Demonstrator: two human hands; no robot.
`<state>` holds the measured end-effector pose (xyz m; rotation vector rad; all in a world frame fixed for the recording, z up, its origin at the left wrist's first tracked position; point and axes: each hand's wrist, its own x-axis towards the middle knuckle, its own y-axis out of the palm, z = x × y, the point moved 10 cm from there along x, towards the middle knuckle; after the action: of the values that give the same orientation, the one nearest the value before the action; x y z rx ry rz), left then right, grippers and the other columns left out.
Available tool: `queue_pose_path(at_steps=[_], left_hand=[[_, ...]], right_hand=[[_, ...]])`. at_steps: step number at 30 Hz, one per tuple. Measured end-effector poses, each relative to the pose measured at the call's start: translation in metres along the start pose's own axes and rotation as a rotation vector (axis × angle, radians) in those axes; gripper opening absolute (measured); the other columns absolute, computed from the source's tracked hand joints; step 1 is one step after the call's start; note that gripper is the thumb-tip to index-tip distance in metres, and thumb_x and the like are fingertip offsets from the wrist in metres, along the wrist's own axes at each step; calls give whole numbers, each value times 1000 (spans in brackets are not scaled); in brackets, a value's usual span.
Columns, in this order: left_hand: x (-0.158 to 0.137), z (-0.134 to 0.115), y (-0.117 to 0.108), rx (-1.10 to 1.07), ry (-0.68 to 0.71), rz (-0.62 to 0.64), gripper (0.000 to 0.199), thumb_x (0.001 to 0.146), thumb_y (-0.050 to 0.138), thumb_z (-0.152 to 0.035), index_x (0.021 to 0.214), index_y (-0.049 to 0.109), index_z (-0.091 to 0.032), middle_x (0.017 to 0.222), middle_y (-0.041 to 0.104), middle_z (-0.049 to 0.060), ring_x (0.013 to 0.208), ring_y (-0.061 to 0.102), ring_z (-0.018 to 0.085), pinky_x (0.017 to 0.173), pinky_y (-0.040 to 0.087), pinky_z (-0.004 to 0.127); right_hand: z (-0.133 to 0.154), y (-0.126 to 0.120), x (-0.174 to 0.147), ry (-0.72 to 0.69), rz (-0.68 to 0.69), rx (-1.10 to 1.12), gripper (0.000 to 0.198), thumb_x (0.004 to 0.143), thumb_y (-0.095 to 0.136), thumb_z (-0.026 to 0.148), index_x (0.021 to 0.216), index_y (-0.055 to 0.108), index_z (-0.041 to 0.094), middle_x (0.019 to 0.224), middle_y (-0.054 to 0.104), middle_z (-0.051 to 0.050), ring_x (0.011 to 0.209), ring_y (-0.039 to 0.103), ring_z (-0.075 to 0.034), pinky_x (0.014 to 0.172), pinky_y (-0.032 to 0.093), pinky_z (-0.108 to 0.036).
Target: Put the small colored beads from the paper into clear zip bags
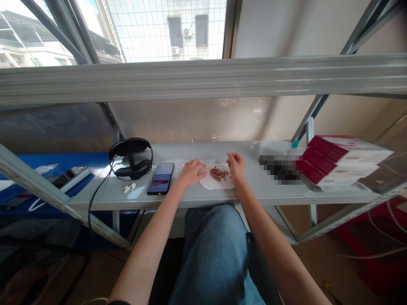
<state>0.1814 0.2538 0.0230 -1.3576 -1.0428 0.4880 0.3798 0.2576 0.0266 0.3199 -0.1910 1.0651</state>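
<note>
You are reaching both bare forearms forward over a pale grey shelf (270, 193), with your jeans (216, 250) showing below its front edge. Between your hands, a small heap of red, yellow and dark pieces (218, 173) is lying on a thin white sheet (211, 185), near the middle of the shelf. Your left hand (191, 173) is resting at the left side of the sheet, palm down, its fingers lying over a clear, crinkled item (202, 169). Your right hand (236, 166) is hovering or resting at the sheet's right edge, its fingers curling in toward the palm. At this distance the fingertips are too small to read, so I cannot tell whether either hand is gripping anything.

To the left of your left hand, a dark phone (161, 180) is lying face up. Beyond it, black headphones (132, 173) are sitting on the shelf, and white earbuds (129, 187) are lying just in front of them. A black cable (95, 192) is trailing down over the front edge. Toward the right end, a pixelated dark patch (281, 170) is hiding something, and beside it red-and-white boxes (337, 159) are leaning in a stack. Above, a grey metal beam (203, 80) is crossing the whole view, and daylight is coming through a window (146, 29) behind it.
</note>
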Motion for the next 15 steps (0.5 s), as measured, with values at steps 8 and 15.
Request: queue_pose_path(at_steps=[8, 15], left_hand=[[0, 3, 1, -14, -16, -15, 38, 84, 40, -48, 113, 55, -29, 113, 49, 4, 104, 45, 22, 92, 34, 38], [-2, 1, 0, -34, 0, -4, 39, 84, 40, -48, 115, 54, -29, 111, 53, 4, 104, 45, 21, 90, 35, 37]], right_hand=[[-9, -14, 5, 45, -119, 78, 19, 70, 53, 38, 64, 49, 20, 49, 45, 5, 42, 35, -8, 43, 29, -24], [-23, -27, 5, 187, -231, 157, 15, 67, 52, 35, 65, 46, 21, 48, 39, 7, 39, 30, -7, 39, 25, -24]])
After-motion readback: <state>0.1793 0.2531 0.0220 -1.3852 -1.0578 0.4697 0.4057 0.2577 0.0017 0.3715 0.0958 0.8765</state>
